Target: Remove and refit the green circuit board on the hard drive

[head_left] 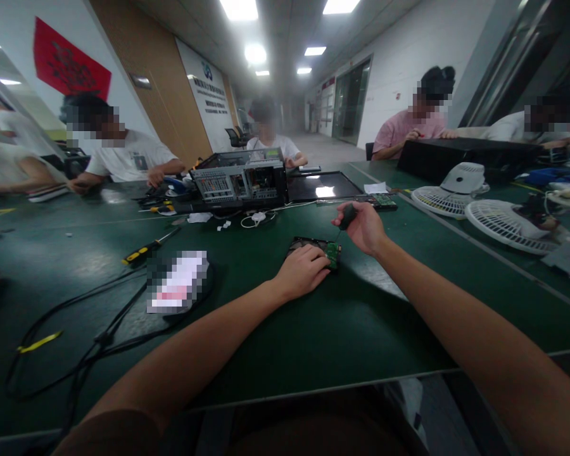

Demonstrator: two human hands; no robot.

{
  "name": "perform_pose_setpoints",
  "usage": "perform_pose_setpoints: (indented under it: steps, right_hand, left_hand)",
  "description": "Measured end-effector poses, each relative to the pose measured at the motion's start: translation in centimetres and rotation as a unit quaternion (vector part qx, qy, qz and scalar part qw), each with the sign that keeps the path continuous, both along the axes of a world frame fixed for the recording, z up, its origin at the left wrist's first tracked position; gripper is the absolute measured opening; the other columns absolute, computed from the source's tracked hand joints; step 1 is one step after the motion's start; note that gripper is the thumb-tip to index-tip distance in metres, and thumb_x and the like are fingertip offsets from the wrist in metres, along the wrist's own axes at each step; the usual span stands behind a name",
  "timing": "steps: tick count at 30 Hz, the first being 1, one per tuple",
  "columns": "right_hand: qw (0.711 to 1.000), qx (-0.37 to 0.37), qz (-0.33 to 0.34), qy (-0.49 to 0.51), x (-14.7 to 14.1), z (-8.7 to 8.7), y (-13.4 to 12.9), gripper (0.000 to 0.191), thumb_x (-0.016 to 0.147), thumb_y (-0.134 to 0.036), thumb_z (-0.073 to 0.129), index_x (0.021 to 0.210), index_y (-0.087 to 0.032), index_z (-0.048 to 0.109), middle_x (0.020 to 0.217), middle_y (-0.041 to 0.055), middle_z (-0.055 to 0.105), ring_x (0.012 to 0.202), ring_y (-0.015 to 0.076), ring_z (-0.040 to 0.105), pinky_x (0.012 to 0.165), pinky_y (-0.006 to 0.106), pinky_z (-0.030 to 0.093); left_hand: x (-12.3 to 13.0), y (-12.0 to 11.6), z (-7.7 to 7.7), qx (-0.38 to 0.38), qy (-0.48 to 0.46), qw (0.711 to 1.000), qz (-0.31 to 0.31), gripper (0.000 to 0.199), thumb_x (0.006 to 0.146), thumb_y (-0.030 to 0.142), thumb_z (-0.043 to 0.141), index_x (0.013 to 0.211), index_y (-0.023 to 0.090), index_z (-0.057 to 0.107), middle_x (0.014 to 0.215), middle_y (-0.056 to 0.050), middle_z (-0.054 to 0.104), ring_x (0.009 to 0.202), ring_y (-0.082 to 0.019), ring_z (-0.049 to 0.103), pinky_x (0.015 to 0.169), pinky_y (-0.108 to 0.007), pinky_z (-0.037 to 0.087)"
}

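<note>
Cable (105, 339), black and looped, lies on the green table (356, 342) at our far left, with a yellow strip (40, 342) by it. Next we see a yellow-and-black screwdriver (141, 252), its shaft angled away from us, and a pixelated item (178, 282) just nearer. Farther back stands an opened computer case (240, 180). Our left hand (306, 269) lies palm down over the dark drive (298, 242), fingers loosely spread and pressing on it; the drive sits flat on the table in front of us. Our right hand (365, 229) grips the dark handle of a slim driver (347, 216), its shaft slanting down to the drive's green circuit board (333, 253); whether the tip touches, we cannot tell. Two white fan parts lie at the right.
</note>
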State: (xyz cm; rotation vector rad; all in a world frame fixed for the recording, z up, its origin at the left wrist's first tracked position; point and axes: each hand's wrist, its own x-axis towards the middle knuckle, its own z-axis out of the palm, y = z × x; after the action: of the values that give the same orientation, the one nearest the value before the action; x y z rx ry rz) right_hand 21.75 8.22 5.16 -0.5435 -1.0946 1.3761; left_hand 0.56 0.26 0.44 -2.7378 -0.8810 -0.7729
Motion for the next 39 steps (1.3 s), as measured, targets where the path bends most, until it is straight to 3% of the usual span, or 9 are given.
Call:
perform_pose_setpoints:
  steps: [7,11,18,21,25,29,39]
  right_hand:
    - [0.997,0.034,-0.051,-0.055,0.1,-0.2,-0.1,0.024,0.085,-0.043,0.068,0.083,-0.02,0.072,0.077,0.0019,0.066,0.07,0.0174,0.066,0.076,0.035,0.058]
    - [0.99,0.066,-0.063,-0.111,-0.2,-0.2,-0.2,0.029,0.088,-0.049,0.071,0.09,-0.021,0.071,0.081,0.0036,0.071,0.078,0.0198,0.071,0.08,0.037,0.059]
    - [0.938,0.186,-0.135,-0.261,-0.1,-1.1,0.2,0.046,0.092,-0.065,0.066,0.112,-0.024,0.061,0.096,0.0045,0.074,0.087,0.0213,0.075,0.083,0.039,0.057]
    - [0.93,0.202,-0.132,-0.278,0.2,-1.5,0.6,0.043,0.093,-0.061,0.065,0.114,-0.025,0.06,0.104,0.006,0.074,0.092,0.0227,0.075,0.085,0.041,0.058]
    - [0.94,0.19,-0.105,-0.261,0.4,-1.6,0.8,0.035,0.09,-0.047,0.072,0.115,-0.025,0.06,0.111,0.0062,0.073,0.096,0.0224,0.075,0.091,0.042,0.057]
    - [0.949,0.173,-0.092,-0.246,0.3,-1.7,0.9,0.04,0.085,-0.04,0.077,0.117,-0.025,0.061,0.112,0.0059,0.074,0.097,0.0219,0.075,0.097,0.044,0.057]
    - [0.923,0.19,-0.186,-0.277,0.2,-1.9,0.2,0.045,0.075,-0.037,0.088,0.111,-0.025,0.064,0.103,0.005,0.075,0.096,0.0247,0.072,0.097,0.047,0.057]
  left_hand:
    - [0.0,0.1,-0.2,0.006,0.0,1.0,0.003,0.02,0.103,0.031,0.058,0.111,0.018,0.07,0.115,-0.011,0.069,0.107,-0.027,0.063,0.095,-0.043,0.053]
    - [0.0,0.2,-0.2,0.007,0.0,1.0,0.0,0.02,0.103,0.031,0.058,0.112,0.018,0.07,0.115,-0.011,0.068,0.107,-0.026,0.062,0.096,-0.043,0.053]
    - [-0.1,0.3,-0.3,0.004,-0.001,1.0,-0.001,0.019,0.103,0.03,0.059,0.112,0.019,0.07,0.115,-0.011,0.068,0.109,-0.026,0.062,0.096,-0.043,0.053]
    - [-0.1,0.2,-0.3,0.003,0.0,1.0,-0.002,0.019,0.103,0.031,0.058,0.113,0.018,0.07,0.115,-0.011,0.068,0.109,-0.027,0.062,0.097,-0.044,0.053]
    - [0.0,0.1,-0.2,0.003,0.001,1.0,-0.001,0.02,0.103,0.031,0.057,0.112,0.018,0.07,0.115,-0.011,0.068,0.109,-0.026,0.062,0.096,-0.044,0.054]
    - [0.0,0.1,-0.2,0.001,0.0,1.0,0.003,0.019,0.103,0.031,0.059,0.112,0.019,0.07,0.115,-0.01,0.068,0.109,-0.026,0.063,0.097,-0.043,0.054]
    - [-0.1,0.3,-0.4,0.002,0.007,1.0,0.007,0.02,0.103,0.032,0.059,0.112,0.019,0.07,0.116,-0.011,0.068,0.109,-0.026,0.062,0.097,-0.043,0.053]
